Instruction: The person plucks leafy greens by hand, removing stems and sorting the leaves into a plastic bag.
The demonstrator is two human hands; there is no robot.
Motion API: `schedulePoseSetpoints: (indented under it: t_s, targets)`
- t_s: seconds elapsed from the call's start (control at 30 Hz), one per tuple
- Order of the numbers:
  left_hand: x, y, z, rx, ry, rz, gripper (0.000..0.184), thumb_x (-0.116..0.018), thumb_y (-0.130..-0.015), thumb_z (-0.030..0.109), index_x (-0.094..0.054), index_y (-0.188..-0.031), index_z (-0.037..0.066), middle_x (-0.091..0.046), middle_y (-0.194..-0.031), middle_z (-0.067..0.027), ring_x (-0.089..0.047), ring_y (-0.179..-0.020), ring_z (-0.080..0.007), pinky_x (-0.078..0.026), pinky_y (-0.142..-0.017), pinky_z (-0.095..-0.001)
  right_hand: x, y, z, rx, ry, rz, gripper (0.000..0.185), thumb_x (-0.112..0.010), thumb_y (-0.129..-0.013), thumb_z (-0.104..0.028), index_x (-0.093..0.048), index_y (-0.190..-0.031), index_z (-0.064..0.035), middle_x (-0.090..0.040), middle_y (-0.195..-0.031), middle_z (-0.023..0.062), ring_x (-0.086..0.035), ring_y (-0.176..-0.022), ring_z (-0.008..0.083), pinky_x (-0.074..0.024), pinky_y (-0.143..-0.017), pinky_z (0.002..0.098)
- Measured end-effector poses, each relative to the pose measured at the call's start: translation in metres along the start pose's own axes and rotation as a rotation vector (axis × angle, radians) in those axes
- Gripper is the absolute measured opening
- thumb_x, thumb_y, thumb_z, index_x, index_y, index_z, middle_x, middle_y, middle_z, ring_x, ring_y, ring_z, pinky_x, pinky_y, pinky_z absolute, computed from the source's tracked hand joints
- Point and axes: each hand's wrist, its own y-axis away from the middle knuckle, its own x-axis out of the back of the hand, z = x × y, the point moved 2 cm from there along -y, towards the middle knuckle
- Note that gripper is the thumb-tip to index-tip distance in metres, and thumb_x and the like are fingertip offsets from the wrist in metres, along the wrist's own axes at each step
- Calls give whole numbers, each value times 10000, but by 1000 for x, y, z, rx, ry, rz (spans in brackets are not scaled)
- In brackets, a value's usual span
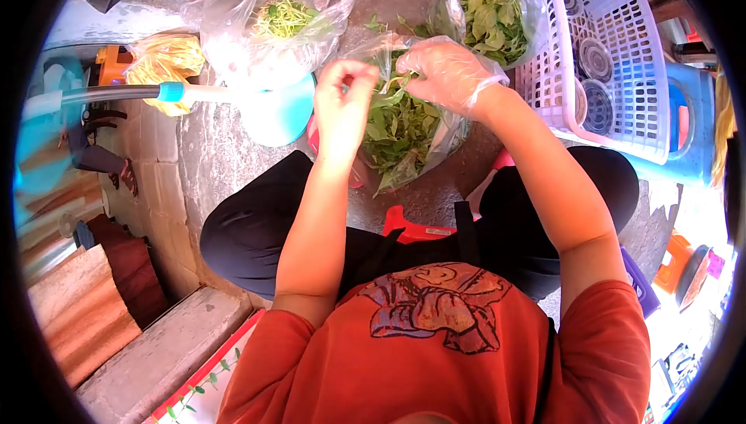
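Note:
A clear plastic bag of leafy greens (396,135) lies on the ground between my knees. My left hand (346,101) is bare and raised at the bag's left side, its fingers curled together; what they hold, if anything, is hidden. Over the bag's far right edge, my right hand (447,74) wears a thin clear plastic glove. Its fingers and thumb pinch a green stem above the pile. Farther off sit a second bag of leafy greens (493,16) on the right and an open bag of pale green stems (284,18) on the left.
A white plastic basket (657,101) stands at the right with round lids inside, beside a blue container (695,113). Near my left hand is a turquoise tub (284,117). Yellow plastic bags (165,66) lie at the far left. A red plastic piece (412,227) shows between my legs.

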Motion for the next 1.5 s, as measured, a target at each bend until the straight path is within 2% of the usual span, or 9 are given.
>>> schedulePoseSetpoints:
  t_s: [0.13,0.37,0.6,0.87,1.03,1.1,1.23,1.4,1.5]
  targets:
    - [-11,8,8,-12,-212,-210,155,-644,-825,143,-600,-745,18,-513,-638,50,-423,-605,-35,-356,-552,-200,0,-1,-4,-18,5,-16,249,-599,-727,-163,-615,-929,-18,-590,-908,170,-536,-929,352,-436,-821,398]
    - [2,-3,-7,172,63,-310,172,-609,-854,162,-608,-764,16,-559,-681,4,-468,-653,-65,-387,-631,-221,2,-1,2,26,-219,-23,277,-580,-766,-195,-614,-985,-29,-605,-982,160,-541,-968,340,-432,-858,384]
    - [1,0,-5,252,305,-227,167,-592,-861,151,-598,-761,18,-554,-669,-10,-458,-589,-72,-368,-567,-212,-7,-4,4,-179,246,88,253,-566,-804,-185,-624,-1009,-48,-601,-1051,152,-532,-1029,326,-429,-902,374]
    - [55,-70,-13,98,209,315,192,-648,-819,218,-598,-762,41,-487,-544,23,-373,-458,-63,-277,-448,-213,7,-5,50,-674,-667,315,607,-637,-790,-331,-440,-1261,-3,-430,-1291,148,-467,-1126,249,-402,-922,386]
    - [83,-145,-19,-305,-161,571,202,-599,-842,151,-627,-921,-33,-596,-760,-44,-516,-691,-86,-418,-630,-211,-2,-8,67,-815,-1063,392,662,-595,-802,-393,-375,-1312,-33,-442,-1283,125,-448,-1128,254,-406,-891,419]
    - [64,-112,-1,-321,-202,239,152,-586,-818,86,-628,-928,-11,-616,-855,-46,-534,-783,-101,-436,-721,-245,3,-8,75,-840,-1098,346,769,-578,-782,-481,-310,-1363,-54,-359,-1384,121,-348,-1257,285,-328,-985,424]
    - [1,-30,-56,-103,-192,-717,227,-581,-718,-4,-630,-936,36,-609,-822,-46,-561,-789,-142,-453,-704,-273,-3,-9,108,-560,-1087,357,717,-701,-706,-340,-388,-1303,-95,-382,-1358,111,-380,-1229,272,-370,-950,417]
    - [-21,44,-133,-245,-927,-652,245,-674,-652,58,-645,-895,83,-546,-831,-108,-544,-902,-275,-457,-766,-370,5,-14,79,-675,-1378,383,516,-737,-682,-248,-543,-1138,-107,-511,-1212,70,-449,-1137,221,-412,-893,378]
    - [-13,37,-134,-132,-927,-650,202,-683,-632,61,-657,-829,102,-536,-802,-99,-548,-887,-283,-459,-763,-372,2,-9,76,-576,-1417,352,461,-715,-705,-296,-563,-1088,-90,-518,-1182,75,-459,-1096,206,-434,-850,388]
